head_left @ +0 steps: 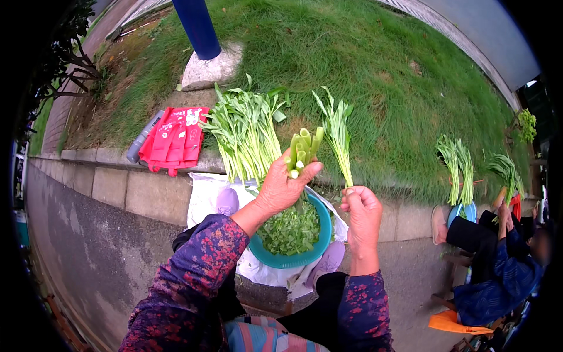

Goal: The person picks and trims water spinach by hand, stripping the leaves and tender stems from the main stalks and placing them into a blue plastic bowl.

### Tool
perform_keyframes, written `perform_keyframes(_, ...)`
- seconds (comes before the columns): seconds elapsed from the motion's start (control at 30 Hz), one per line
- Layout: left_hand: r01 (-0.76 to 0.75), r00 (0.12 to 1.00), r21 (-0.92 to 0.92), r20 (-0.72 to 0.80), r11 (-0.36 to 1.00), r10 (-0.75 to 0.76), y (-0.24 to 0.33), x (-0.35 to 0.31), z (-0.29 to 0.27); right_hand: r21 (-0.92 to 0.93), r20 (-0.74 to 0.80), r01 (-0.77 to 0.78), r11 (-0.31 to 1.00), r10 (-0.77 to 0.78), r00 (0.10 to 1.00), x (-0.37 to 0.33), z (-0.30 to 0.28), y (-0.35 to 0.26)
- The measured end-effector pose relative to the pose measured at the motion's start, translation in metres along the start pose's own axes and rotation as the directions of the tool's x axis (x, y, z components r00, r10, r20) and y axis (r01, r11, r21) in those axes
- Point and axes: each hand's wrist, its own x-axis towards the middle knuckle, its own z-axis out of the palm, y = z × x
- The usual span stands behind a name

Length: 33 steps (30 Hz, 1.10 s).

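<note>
My left hand [284,186] is closed round a bundle of thick, hollow green stems [303,149], their cut ends pointing up and away from me. Off to its right, my right hand [362,212] pinches the lower end of a slim stalk of leafy greens [337,132], held upright with the leaves at the top. Below and between both hands stands a teal basin [291,258] with torn green leaves [290,230] inside. A large pile of long-stemmed leafy greens [245,138] lies just beyond my left hand, on the curb and grass edge.
The basin rests on a white sheet [202,196] between my purple shoes [227,200]. A red bag [174,139] and a grey bottle [143,138] lie on the curb at left. A blue post [198,29] rises from a stone base. Another person [498,276] sits at right, handling greens.
</note>
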Motion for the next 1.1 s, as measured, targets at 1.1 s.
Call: perform_keyframes(1.1,0.256,0.96,-0.301,0.191,0.919,-0.205,-0.01,0.003,0.001,-0.318,0.155,0.372,0.872,-0.339,0.928,-0.006,0.02,0.005)
